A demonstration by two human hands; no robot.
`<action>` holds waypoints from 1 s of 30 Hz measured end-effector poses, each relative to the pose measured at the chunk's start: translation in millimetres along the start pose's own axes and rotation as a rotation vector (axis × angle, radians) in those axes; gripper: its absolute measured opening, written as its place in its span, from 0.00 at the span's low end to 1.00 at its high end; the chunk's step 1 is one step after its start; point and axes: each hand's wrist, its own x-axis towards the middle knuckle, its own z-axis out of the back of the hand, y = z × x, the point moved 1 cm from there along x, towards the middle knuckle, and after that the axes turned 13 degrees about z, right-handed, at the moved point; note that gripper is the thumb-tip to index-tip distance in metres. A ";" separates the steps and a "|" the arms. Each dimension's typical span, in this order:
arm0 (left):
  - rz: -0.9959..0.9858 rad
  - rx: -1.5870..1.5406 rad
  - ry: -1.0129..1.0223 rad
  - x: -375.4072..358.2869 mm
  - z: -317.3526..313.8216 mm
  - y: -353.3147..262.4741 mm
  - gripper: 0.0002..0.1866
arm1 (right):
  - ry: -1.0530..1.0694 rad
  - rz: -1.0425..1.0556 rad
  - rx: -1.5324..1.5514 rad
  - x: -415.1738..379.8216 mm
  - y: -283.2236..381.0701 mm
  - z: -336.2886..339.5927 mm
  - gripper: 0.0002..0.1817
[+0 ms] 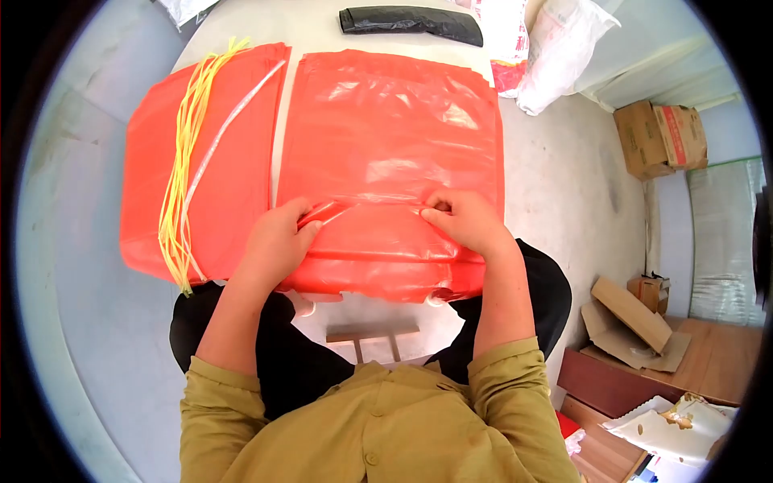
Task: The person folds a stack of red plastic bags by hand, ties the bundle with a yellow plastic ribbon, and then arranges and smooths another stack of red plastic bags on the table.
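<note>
Two stacks of red plastic bags lie side by side on the white table [322, 32], and both of your hands are on the one at the centre of the frame. That stack [390, 153] is a tall, roughly rectangular sheet whose long axis runs from the near table edge at the bottom centre up toward the top of the frame; its near end hangs slightly over the edge toward your lap. The film is thin, glossy and wrinkled, with bright highlights.

Your left hand [278, 241] is closed on a raised fold of the film at the lower left of the stack, thumb and fingers pinching it. Your right hand [467, 219] presses on the same crease a little to the right, fingers curled together with their tips gripping the ridge of plastic. The fold runs crosswise between both hands.

The second stack [217, 161] lies in the left part of the frame, just beside the first with a narrow strip of table between them. A bundle of thin yellow strings [183, 169] lies across it lengthwise, with a clear strip beside it.

A rolled black bag [411, 20] lies at the top centre. A white sack [560, 48] stands at the upper right; cardboard boxes [660, 137] sit farther right, their print too small to read.
</note>
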 end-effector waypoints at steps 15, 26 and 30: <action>0.024 0.035 -0.161 -6.7 -5.2 -7.3 0.09 | -0.377 -0.002 -0.380 -66.9 -34.7 -13.7 0.10; -0.198 0.106 -0.026 -27.9 13.0 10.4 0.20 | -0.073 0.007 -0.358 -92.7 8.3 10.5 0.32; -0.149 0.193 0.013 -39.8 19.0 -1.8 0.24 | -0.109 0.040 -0.344 -99.7 1.4 7.8 0.31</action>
